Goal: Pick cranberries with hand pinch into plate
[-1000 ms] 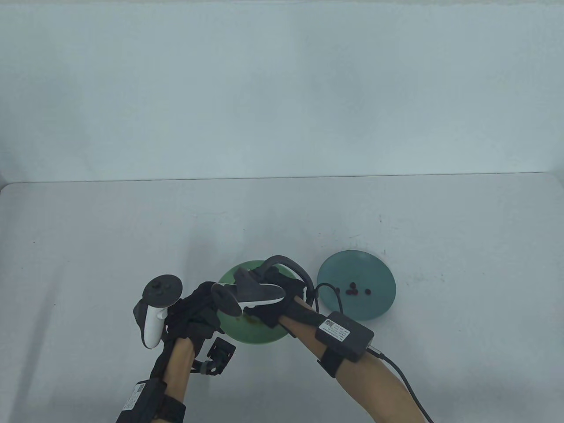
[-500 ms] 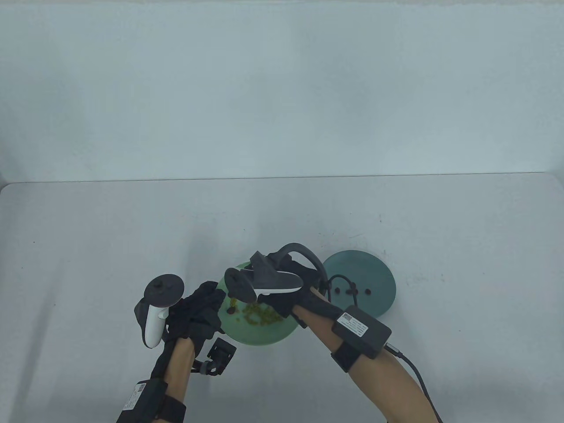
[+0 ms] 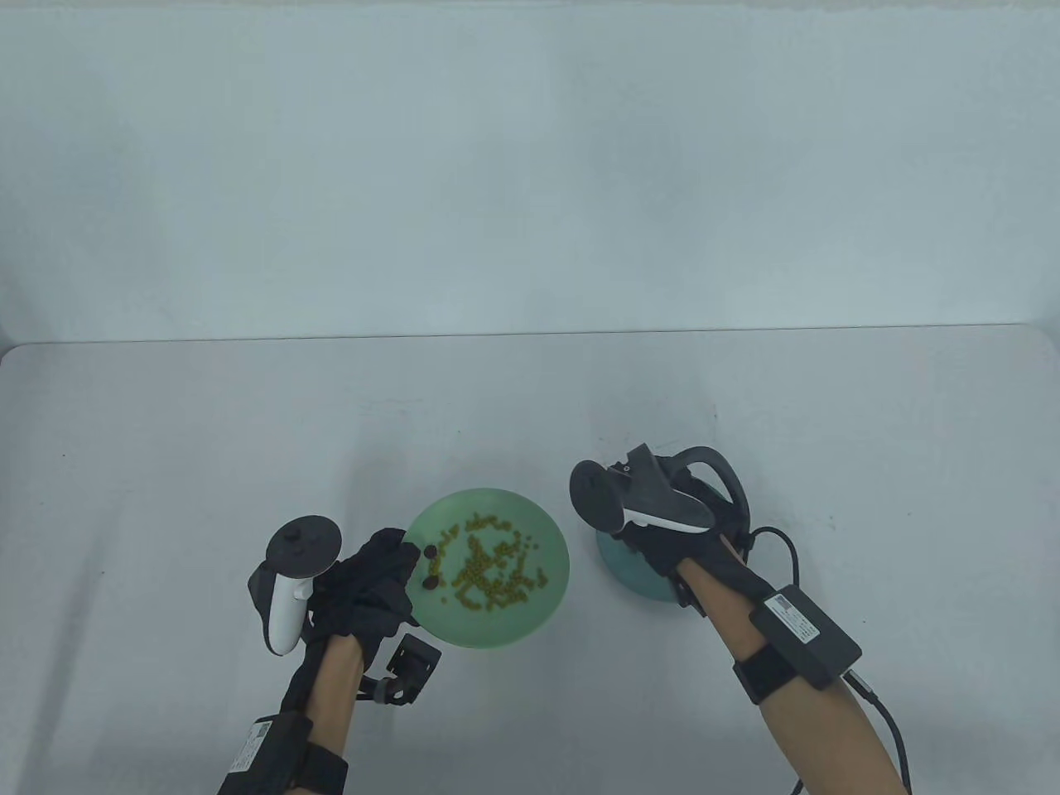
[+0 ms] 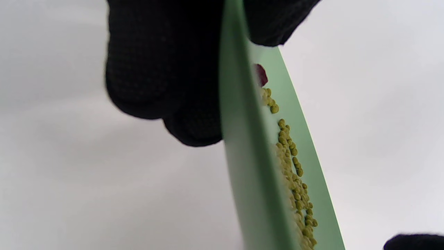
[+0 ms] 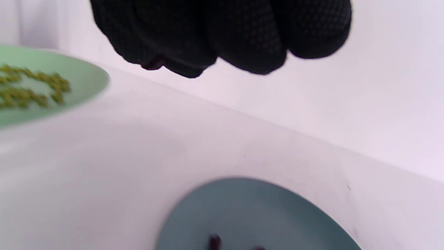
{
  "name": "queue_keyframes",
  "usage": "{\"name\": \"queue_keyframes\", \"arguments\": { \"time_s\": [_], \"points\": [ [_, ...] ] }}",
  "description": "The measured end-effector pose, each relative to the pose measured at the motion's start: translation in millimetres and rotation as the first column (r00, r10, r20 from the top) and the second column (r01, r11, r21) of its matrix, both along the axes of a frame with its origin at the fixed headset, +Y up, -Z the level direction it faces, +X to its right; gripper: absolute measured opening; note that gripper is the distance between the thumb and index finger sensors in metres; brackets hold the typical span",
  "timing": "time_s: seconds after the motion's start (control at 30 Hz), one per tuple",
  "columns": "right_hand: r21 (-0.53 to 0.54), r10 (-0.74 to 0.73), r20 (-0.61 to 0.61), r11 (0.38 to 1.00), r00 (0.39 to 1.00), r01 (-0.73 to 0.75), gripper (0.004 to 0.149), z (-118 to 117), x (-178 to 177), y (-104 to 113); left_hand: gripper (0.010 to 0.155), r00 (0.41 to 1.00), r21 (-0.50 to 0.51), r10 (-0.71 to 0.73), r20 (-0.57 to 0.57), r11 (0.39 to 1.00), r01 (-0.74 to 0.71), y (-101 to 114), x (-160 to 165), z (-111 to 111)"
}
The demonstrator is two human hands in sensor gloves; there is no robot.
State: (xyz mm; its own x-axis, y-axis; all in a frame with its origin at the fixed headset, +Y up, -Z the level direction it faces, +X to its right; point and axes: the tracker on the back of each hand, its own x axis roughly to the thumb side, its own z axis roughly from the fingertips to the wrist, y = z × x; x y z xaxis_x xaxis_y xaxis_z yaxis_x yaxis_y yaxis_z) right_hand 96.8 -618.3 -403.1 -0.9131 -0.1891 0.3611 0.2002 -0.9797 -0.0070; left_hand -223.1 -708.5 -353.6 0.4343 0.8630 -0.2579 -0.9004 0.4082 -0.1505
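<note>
Yellow-green beans (image 3: 489, 571) & two cranberries (image 3: 430, 566) are being held in green plate (image 3: 530, 621), rim gripped by left hand (image 3: 364, 584). Cranberry (image 5: 152, 63) is being pinched by right hand (image 3: 662, 546) above teal plate (image 5: 249, 208), edge clear of green plate.

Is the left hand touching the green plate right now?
Touching. In the left wrist view the left hand's gloved fingers wrap the rim of the green plate, with no gap; the table view agrees.

table (image 3: 166, 431) – pale grey, bare part behind | green plate (image 3: 538, 613) – on it, near middle front | teal plate (image 3: 617, 567) – just to its right, apart
</note>
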Motion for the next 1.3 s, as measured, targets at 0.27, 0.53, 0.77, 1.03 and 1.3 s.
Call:
{"name": "queue_keyframes", "arguments": {
  "time_s": [0.27,0.53,0.77,1.03,1.3],
  "points": [
    [-0.097,0.020,0.113,0.995,0.993,-0.009,0.045,-10,38,-47,0.048,1.000,0.000,0.003,-0.001,1.000,-0.003,0,-1,0],
    [-0.180,0.071,0.169,0.983,0.983,-0.040,0.045,-15,50,-86,0.047,1.000,0.000,0.004,-0.001,1.000,-0.004,0,-2,0],
    [-0.220,0.099,0.197,0.974,0.975,-0.055,0.045,-20,56,-102,0.048,1.000,0.000,0.007,-0.003,1.000,-0.007,0,-2,0],
    [-0.254,0.118,0.212,0.965,0.970,-0.062,0.046,-22,61,-109,0.047,1.000,-0.002,0.007,-0.002,1.000,-0.007,0,-2,0],
    [-0.203,0.097,0.217,0.978,0.971,-0.053,0.049,-21,63,-82,0.048,1.000,-0.003,0.009,-0.001,1.000,-0.009,0,-2,-1]
  ]
}}
